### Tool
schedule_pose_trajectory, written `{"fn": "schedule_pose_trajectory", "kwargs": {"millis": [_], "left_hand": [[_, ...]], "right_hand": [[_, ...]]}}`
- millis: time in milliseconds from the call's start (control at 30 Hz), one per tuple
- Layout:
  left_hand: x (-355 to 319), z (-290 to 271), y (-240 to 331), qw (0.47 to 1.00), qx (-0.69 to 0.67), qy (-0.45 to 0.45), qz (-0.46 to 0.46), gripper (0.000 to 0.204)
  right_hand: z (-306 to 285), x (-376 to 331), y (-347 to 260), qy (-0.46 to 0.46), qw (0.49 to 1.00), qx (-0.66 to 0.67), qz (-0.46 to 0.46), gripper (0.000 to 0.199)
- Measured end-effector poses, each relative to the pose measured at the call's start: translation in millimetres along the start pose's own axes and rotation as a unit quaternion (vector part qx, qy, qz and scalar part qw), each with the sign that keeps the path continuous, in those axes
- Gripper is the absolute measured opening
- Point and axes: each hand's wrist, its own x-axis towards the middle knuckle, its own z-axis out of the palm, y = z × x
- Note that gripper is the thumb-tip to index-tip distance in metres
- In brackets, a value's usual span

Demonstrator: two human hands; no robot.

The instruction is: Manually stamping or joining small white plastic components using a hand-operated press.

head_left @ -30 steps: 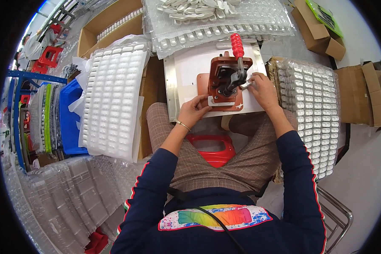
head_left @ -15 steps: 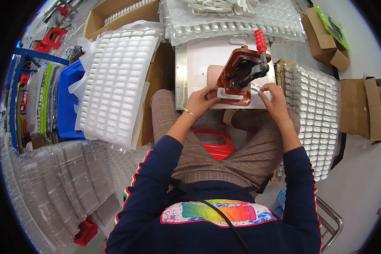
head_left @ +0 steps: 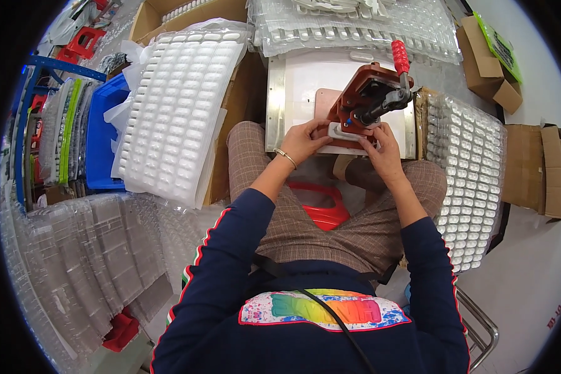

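Note:
A toggle press [head_left: 355, 87] with a brown-red frame and black clamp stands on the metal-edged work board before me. In its base lies a white oblong plastic part [head_left: 343, 133]. The thumb and forefinger of my left hand [head_left: 302, 143] close on the left end of this part. From the other side, my right hand [head_left: 385, 153] has its fingers drawn together at the part's right end, under the clamp. What these right fingers pinch is hidden. The red lever handle [head_left: 400, 57] points up, above my right hand.
Trays of white oblong parts [head_left: 181, 106] lean on a carton at my left, beside a blue bin [head_left: 100, 134]. More filled trays [head_left: 467, 181] are at right, and a stack [head_left: 355, 34] lies beyond the board. Open cartons [head_left: 530, 168] stand far right.
My right hand has moved left to the press base; the small white strip it held is no longer distinguishable. My left hand stays at the part. The whole view has shifted slightly.

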Motion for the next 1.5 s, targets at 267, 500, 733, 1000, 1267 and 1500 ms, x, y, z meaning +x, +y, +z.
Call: {"fn": "schedule_pose_trajectory", "kwargs": {"millis": [267, 500, 733, 1000, 1267, 1500], "left_hand": [[3, -1, -1, 0.999, 0.01, 0.006, 0.035, 0.043], [3, -4, -2, 0.999, 0.027, 0.008, 0.047, 0.043], [-9, -1, 2, 1.0, -0.02, -0.004, 0.003, 0.04], [3, -10, -4, 0.997, 0.021, 0.029, 0.061, 0.041], [9, -8, 2, 0.99, 0.081, 0.061, 0.096, 0.043], [-9, 0, -12, 0.999, 0.029, -0.015, 0.013, 0.052]], "right_hand": [[9, 1, 5, -0.011, 1.0, 0.016, 0.012, 0.024], [-35, 33, 1, 0.063, 0.955, 0.154, 0.247, 0.028], [-94, 126, -132, -0.02, 0.9, 0.429, 0.07, 0.038], [-95, 45, -209, -0.032, 0.987, 0.078, -0.137, 0.021], [-35, 30, -125, 0.09, 0.909, -0.108, -0.392, 0.037], [-39, 9, -136, 0.059, 0.923, -0.101, -0.368, 0.039]]}}
